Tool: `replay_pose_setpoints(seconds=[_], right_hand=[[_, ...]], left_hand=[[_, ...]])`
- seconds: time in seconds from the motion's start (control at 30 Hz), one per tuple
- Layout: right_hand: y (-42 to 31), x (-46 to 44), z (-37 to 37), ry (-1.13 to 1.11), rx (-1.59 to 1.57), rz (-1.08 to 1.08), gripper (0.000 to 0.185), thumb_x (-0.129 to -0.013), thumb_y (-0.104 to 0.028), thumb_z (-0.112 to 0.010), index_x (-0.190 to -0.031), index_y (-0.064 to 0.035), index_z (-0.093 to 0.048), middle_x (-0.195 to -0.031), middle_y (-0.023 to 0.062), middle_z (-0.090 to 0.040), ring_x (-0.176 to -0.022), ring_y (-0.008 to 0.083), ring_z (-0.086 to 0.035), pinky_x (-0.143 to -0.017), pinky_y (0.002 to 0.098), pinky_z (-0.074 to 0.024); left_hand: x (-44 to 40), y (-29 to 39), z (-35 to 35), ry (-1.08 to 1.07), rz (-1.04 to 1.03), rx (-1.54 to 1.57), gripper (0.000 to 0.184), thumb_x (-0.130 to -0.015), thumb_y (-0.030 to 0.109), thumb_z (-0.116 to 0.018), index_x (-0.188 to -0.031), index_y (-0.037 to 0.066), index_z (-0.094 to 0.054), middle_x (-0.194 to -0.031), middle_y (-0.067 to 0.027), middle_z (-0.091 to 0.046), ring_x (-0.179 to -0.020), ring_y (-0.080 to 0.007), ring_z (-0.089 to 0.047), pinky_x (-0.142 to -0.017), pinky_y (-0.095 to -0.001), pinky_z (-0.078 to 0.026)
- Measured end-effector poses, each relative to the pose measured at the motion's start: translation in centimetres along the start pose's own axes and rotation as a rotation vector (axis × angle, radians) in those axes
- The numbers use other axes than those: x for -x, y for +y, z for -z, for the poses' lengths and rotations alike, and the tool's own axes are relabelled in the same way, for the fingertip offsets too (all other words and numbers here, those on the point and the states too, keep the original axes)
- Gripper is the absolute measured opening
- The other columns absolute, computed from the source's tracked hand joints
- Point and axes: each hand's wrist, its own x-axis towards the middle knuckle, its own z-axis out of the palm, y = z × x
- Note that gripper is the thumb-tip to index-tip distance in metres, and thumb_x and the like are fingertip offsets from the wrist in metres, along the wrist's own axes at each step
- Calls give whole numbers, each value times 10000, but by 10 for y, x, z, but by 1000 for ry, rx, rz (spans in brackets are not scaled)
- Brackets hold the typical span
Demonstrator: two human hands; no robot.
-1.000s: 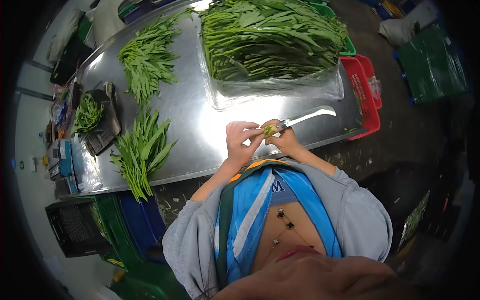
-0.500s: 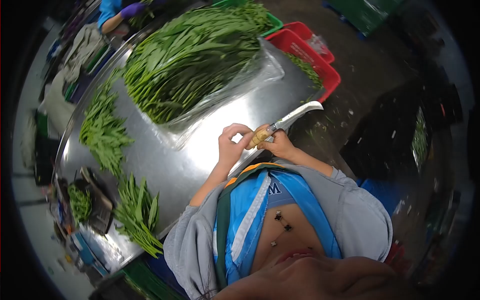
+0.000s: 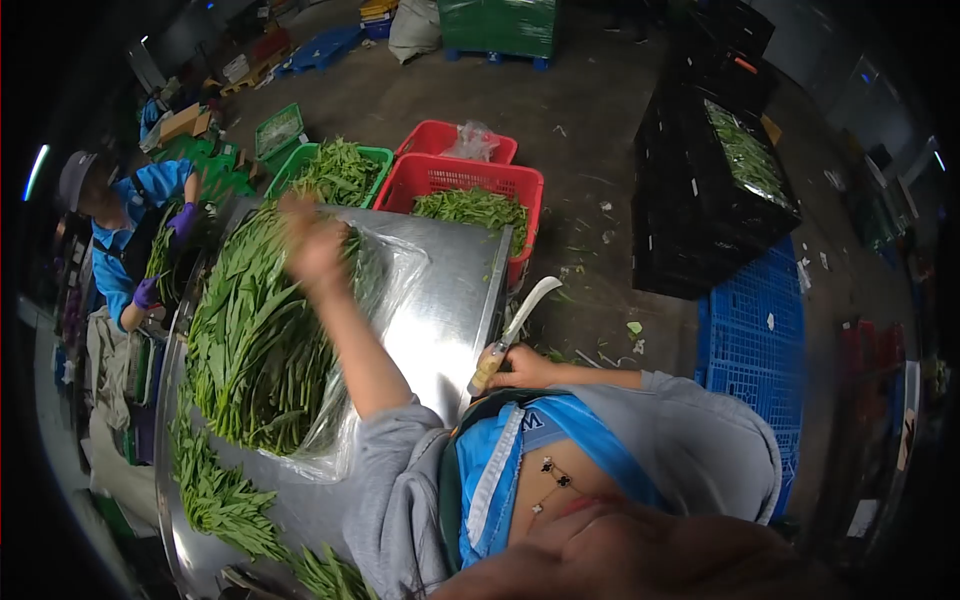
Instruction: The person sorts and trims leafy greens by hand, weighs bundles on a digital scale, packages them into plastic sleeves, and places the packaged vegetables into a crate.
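Note:
My right hand (image 3: 523, 367) grips the yellowish wooden handle of a knife (image 3: 525, 310). Its pale, curved-tip blade points up and away from me, just past the table's near corner. My left hand (image 3: 318, 245) is stretched out over a large heap of long-leafed green vegetables (image 3: 250, 335). Motion smears its fingers, and whether it touches the leaves I cannot tell. Under the heap lies a clear plastic sheet (image 3: 400, 270) on the metal table (image 3: 455, 245). Smaller bunches of greens (image 3: 225, 505) lie along the table's left side.
Beyond the table stand a green crate (image 3: 378, 155) and a red crate (image 3: 535, 180), both holding greens. A co-worker (image 3: 130, 225) in purple gloves handles greens at the left. Black crates (image 3: 665, 190) and blue pallets (image 3: 755, 330) stand at the right.
My left hand has left the knife and reached forward over the heap. The knife stays in my right hand, now more upright. The view has swung up, showing more floor and crates.

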Motion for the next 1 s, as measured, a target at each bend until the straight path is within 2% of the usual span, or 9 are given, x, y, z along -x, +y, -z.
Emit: replay_pose_setpoints(seconds=[0.1, 0.13, 0.17, 0.33, 0.53, 0.6, 0.67, 0.8, 1.0], right_hand=[[13, 11, -2, -9, 22, -17, 296, -753, -264, -684, -923, -40, -592, -898, 91, -611, -855, 216, -582, -776, 329, -439], [15, 7, 5, -1, 45, -15, 302, -752, -263, -685, -932, -40, -590, -897, 93, -612, -856, 210, -583, -777, 329, -440], [13, 9, 9, 37, -77, -35, 303, -760, -265, -673, -939, -37, -587, -902, 97, -615, -848, 200, -587, -775, 326, -443], [33, 16, 19, 289, -43, -229, 283, -773, -245, -634, -924, -11, -585, -850, 120, -626, -820, 219, -603, -756, 337, -452], [69, -27, 17, -78, 564, -451, 381, -728, -345, -645, -922, -29, -561, -854, 183, -613, -775, 326, -604, -685, 398, -467], [59, -53, 16, -115, 689, -365, 416, -684, -382, -669, -929, -62, -567, -869, 172, -614, -771, 345, -599, -665, 422, -468], [67, -79, 13, -116, 800, -282, 393, -671, -353, -681, -931, -76, -577, -871, 148, -617, -776, 328, -602, -665, 420, -471], [98, -129, 18, -258, 980, -192, 376, -650, -303, -707, -929, -77, -591, -909, 115, -619, -807, 313, -596, -699, 414, -468], [94, -200, -7, -406, 887, 12, 467, -652, -228, -711, -1056, -58, -551, -1059, 142, -554, -1006, 314, -513, -862, 394, -406]], left_hand=[[82, 8, -146, -1483, -222, -50, 581, -666, 68, -621, -1227, 87, -471, -971, -158, -612, -773, -277, -605, -774, -354, -476], [119, 20, -146, -1363, -375, 110, 534, -698, 120, -625, -1213, 128, -487, -906, -153, -627, -776, -298, -605, -769, -362, -474], [137, 45, -123, -1221, -10, 477, 473, -709, 147, -637, -1170, 136, -530, -902, -164, -628, -816, -315, -601, -751, -363, -474], [220, 24, -28, -990, 518, 119, 229, -802, 277, -580, -880, 79, -665, -754, -163, -630, -738, -309, -616, -678, -363, -473], [242, 24, 46, -563, 770, 9, 202, -812, 151, -553, -967, 48, -633, -747, -167, -620, -742, -304, -617, -680, -350, -478], [259, 15, 58, -501, 802, 70, 228, -823, 125, -564, -1025, 33, -614, -662, -99, -618, -570, -158, -584, -549, -273, -458], [263, 27, 73, -442, 867, 72, 202, -819, 185, -548, -954, 66, -640, -832, -155, -638, -767, -300, -616, -686, -362, -471], [267, 59, 118, -493, 744, -182, 197, -805, 203, -560, -950, 99, -645, -868, -126, -642, -780, -298, -609, -686, -357, -477], [298, 79, 173, -228, 982, -288, 199, -798, 194, -568, -949, 87, -642, -922, -126, -634, -821, -292, -601, -712, -356, -473]])
